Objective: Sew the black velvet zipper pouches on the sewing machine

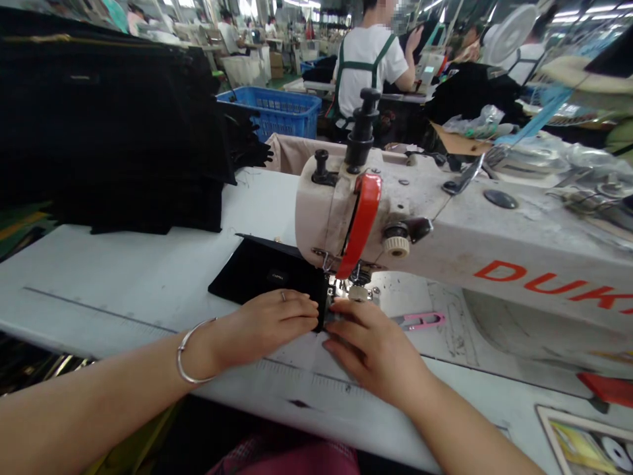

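The black stack (pixel 113 125) stood at the table's (pixel 128 277) far left, presumably to leave you working room. The cloth (pixel 247 269) lay flat, its right edge under the machine's (pixel 440 211) head. Your left hand (pixel 274 323), outstretched and gripping nothing, rested on it, likely as a steadying weight. Your right hand (pixel 368 340) curled 4 fingers near that edge, perhaps guiding it; whether they pinched it, I couldn't tell. Snips (pixel 426 320) lay beyond, seemingly within reach.

Long ceiling lights (pixel 566 13) shine at the upper right, near a round white fan (pixel 512 34); beyond the white bench (pixel 128 264) stands a blue basket (pixel 294 122), and green floor (pixel 17 211) with a yellow stripe (pixel 22 224) shows at left.
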### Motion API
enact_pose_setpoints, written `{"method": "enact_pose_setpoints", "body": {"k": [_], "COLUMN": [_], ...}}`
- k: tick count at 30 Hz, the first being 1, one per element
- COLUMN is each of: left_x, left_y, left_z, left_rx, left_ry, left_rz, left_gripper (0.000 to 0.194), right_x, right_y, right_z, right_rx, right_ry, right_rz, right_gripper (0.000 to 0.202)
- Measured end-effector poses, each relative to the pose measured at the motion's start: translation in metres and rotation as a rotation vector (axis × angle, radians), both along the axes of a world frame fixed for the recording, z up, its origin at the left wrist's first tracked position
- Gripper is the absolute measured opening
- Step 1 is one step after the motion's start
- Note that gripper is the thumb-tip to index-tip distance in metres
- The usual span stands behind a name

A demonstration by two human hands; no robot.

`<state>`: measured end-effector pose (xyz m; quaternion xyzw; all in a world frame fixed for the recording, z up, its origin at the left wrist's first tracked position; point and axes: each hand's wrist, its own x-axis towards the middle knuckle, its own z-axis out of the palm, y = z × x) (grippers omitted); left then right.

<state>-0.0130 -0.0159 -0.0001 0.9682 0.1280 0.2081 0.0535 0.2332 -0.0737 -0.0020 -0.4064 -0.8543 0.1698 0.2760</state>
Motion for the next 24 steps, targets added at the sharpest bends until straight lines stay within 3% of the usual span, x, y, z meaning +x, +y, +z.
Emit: {"method": "enact_pose_setpoints", "body": {"k": [5, 12, 17, 22, 24], "left_x": [0.0017, 0.002, 0.0046, 0.0066, 0.0074], "left_y": [-0.0004, -0.0015, -0.0021, -0.0027, -0.0025], "left_z": [-0.0009, -0.0035, 0.0004, 0.0025, 0.0035], "left_rx": [-0.015, -0.233, -0.127, -0.199, -0.204], "left_ry": [0.015, -0.141, -0.048, 0.011, 0.007], "left_rz": [0.023, 0.178, 0.053, 0.187, 0.175], "left_gripper": [0.023, 0.019, 0.019, 0.016, 0.021], "right_x": [0.0042, 0.0003, -0.0011, 0.0044, 0.0056], "right_y": [0.0004, -0.0002, 0.001, 0.003, 0.0042], "right_z": [0.0017, 0.0082, 0.0088, 0.0056, 0.0031], "right_rx": [0.008, 0.006, -0.006, -0.023, -0.011], "right_ry": [0.016, -0.085, -0.095, 0.004, 0.007], "right_rz": [0.012, 0.05, 0.057, 0.064, 0.046], "right_gripper": [0.018, 0.022, 0.018, 0.013, 0.011]}}
